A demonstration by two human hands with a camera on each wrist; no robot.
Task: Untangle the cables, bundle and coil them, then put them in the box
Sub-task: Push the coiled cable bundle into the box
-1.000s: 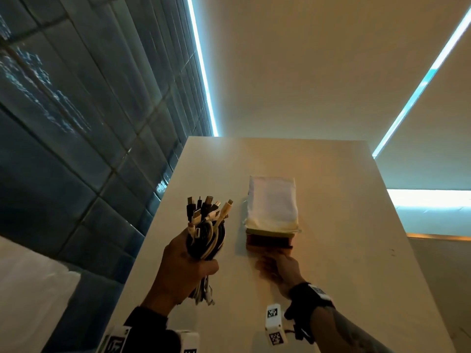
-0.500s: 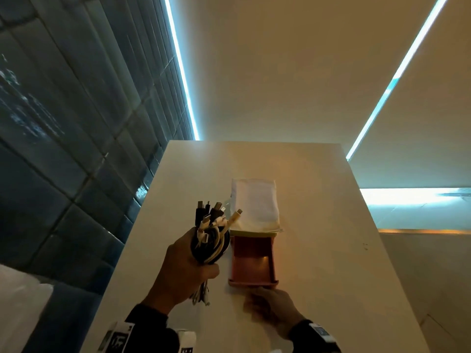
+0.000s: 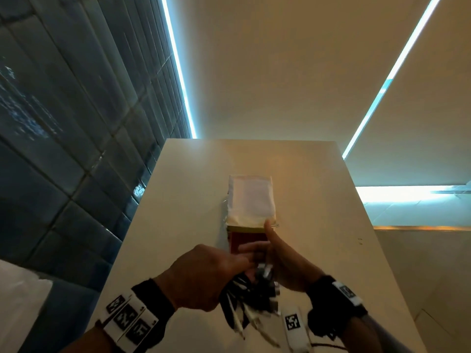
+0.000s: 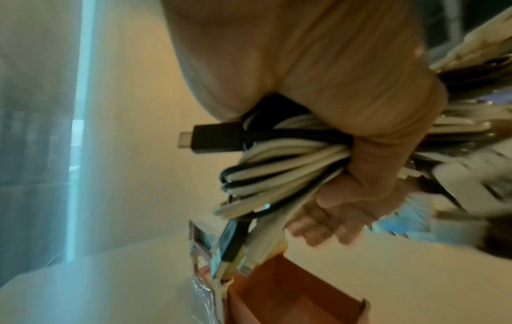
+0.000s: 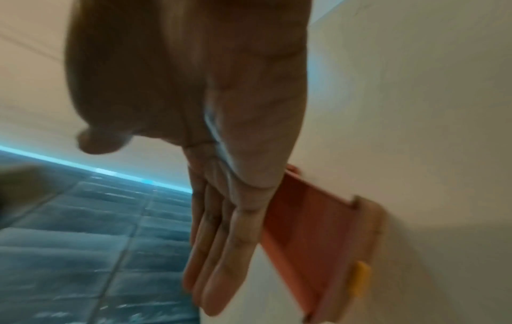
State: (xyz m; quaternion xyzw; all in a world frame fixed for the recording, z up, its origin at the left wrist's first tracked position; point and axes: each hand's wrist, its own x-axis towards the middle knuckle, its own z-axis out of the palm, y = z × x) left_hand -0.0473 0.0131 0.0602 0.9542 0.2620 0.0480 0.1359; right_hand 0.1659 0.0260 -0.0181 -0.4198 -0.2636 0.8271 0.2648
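Two hands meet over the table (image 3: pixel 178 200), at six o'clock from the open red box (image 3: pixel 238 242). The left hand (image 3: pixel 204 278) grips the coiled cables (image 3: pixel 248 296); the right hand (image 3: pixel 285 263) is flat, holding nothing.

Left wrist: fingers (image 4: pixel 385 136) wrap the bundle, plugs dangling above the box. Best lowered plugs first.

Right wrist: straight fingers (image 5: pixel 221 252) could steady the box.

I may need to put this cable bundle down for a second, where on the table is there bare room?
Bare table lies right of the box, out to the table's right edge, and left of it toward the tiled wall. Beyond the box is free too. It is crowded near you: left hand, cables, right hand and open drawer.
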